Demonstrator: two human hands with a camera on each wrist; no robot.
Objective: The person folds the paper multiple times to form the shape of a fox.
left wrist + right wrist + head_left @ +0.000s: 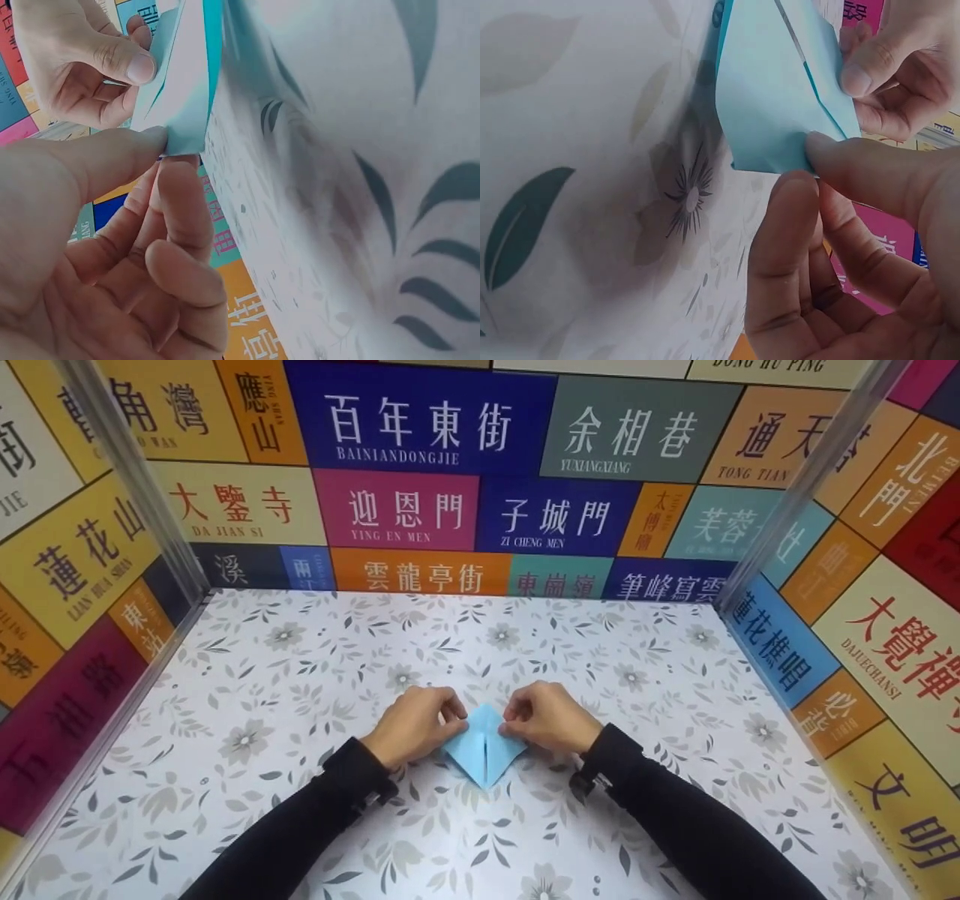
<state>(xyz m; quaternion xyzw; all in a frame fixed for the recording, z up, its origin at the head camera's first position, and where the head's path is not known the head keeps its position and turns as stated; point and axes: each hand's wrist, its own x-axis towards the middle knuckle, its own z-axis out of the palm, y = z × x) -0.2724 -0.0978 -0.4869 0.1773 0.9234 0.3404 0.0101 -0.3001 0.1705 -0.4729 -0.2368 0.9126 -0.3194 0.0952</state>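
A folded light-blue sheet of paper [486, 750], diamond-shaped with a slit down its middle, is held between both hands above the table. On its left side my left hand [425, 724] pinches the edge between thumb and fingers. My right hand [553, 718] pinches the opposite side the same way. In the left wrist view the thumb lies on the near face of the folded paper [184, 97], fingers behind it. The right wrist view shows the folded paper [772, 105] with a darker blue line along the slit, and its lower corner between thumb and index finger.
A white tabletop [315, 810] printed with grey leaves and flowers lies under the hands. Upright panels [420, 427] covered in coloured signs with Chinese characters stand at the back and both sides. Black sleeves with wrist straps cover both forearms.
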